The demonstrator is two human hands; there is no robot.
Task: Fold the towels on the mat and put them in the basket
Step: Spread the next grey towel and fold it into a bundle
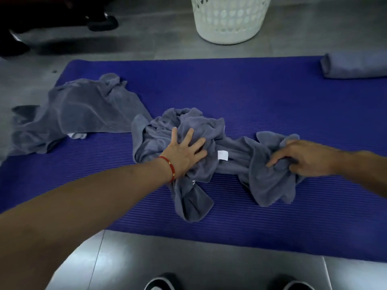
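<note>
Two dark shoes (160,282) poke in at the bottom edge, toes toward the blue mat (272,97) spread on the grey floor. On the middle of that mat lies a crumpled grey towel (232,162), bunched and twisted, its white label (222,155) facing up. It looks like the very start of a fold: the cloth has yet to be opened out flat. The left hand (184,151), a red bracelet (170,167) at its wrist, lies spread on the left bunch, fingers straight and splayed, pressing rather than gripping. The right hand (301,158) has its fingers curled into the right-hand bunch and seems to be pinching a fold, though motion blur makes the grip hard to read. Next, I'd say, both hands need to find corners and draw the towel apart until it lies smooth. A second towel (77,114) sprawls unfolded off the mat's left edge, a rolled towel (354,65) sits at the far right, and the white basket (228,19) stands on the floor beyond the mat.
</note>
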